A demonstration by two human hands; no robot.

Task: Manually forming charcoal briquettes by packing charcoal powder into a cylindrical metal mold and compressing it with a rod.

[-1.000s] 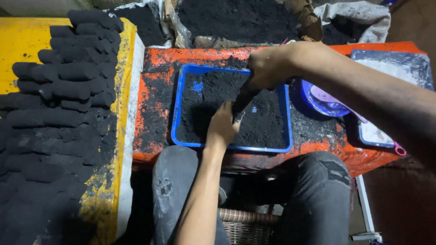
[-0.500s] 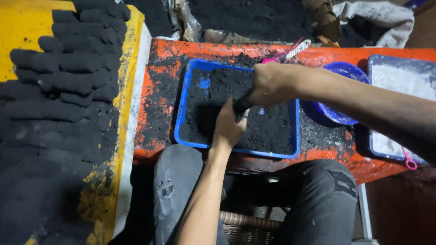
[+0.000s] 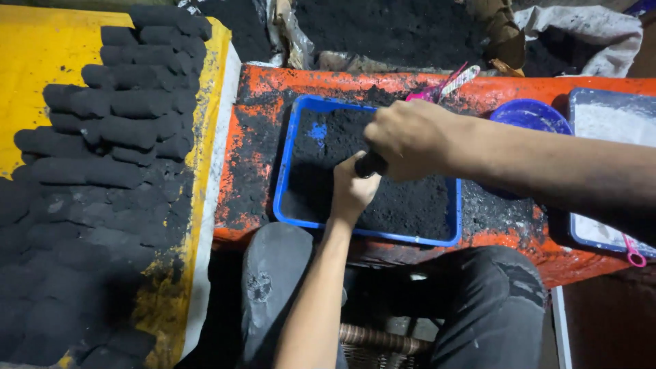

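Both hands are down over the blue tray (image 3: 298, 205), a shallow rectangular one sitting on the orange tabletop (image 3: 254, 137) and filled with black powder (image 3: 410, 205) that looks like charcoal dust. The right hand (image 3: 413, 140) comes in from the right side with its fingers (image 3: 383, 133) curled tight around a dark cylinder-shaped tool (image 3: 370, 165), only the lower end of it pokes out below the fist, so I can't tell its full shape. The left hand (image 3: 352, 188) reaches up from below, between the knees, and it's pressed right against that same dark tool, fingers wrapped or cupped at its lower end just above the powder; how firmly it's actually gripping I honestly can't tell from this angle. The tabletop itself is smeared all over with black dust, especially to the left of the tray and along the front edge. Off to the left there's a yellow board (image 3: 41, 61) stacked with rows of black briquettes (image 3: 130, 102), short log shapes lying side by side, and more of them spill down in a dark heap toward the bottom left. Behind the tray, near its far right corner, lies a pink tool (image 3: 437, 89) with a striped handle. To the right there's a purple bowl (image 3: 529, 113), and past that a second tray (image 3: 601, 116) holding something white, partly hidden by the right forearm. A small pink ring (image 3: 635, 256) hangs at that tray's near edge. Black trousers (image 3: 492, 314) are visible at the bottom.
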